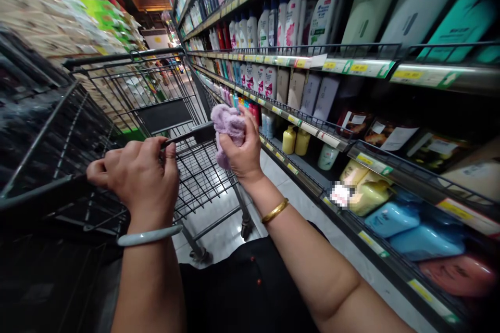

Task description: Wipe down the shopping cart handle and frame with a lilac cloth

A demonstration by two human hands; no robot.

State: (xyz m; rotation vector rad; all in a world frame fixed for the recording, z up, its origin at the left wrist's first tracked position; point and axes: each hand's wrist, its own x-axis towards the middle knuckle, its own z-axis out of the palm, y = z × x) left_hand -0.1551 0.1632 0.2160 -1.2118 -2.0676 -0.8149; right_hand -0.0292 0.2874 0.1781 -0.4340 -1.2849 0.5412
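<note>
My left hand [140, 174] is wrapped round the dark handle [50, 187] of a wire shopping cart [199, 187]. A pale bangle circles that wrist. In my right hand [247, 151] is a fluffy, light purple cloth item [225, 120], bunched between thumb and fingers at the right end of the handle. My fingers and the folds hide its full shape. A gold bangle is on my right wrist. The cart's black wire basket stretches ahead of both hands.
Along the right runs a tall shelf [312, 127] of shampoo and wash bottles, close to my right arm. Stacked packages [50, 15] rise on the left beyond the cart. Pale floor tiles [230, 242] show under the cart, and an aisle leads ahead.
</note>
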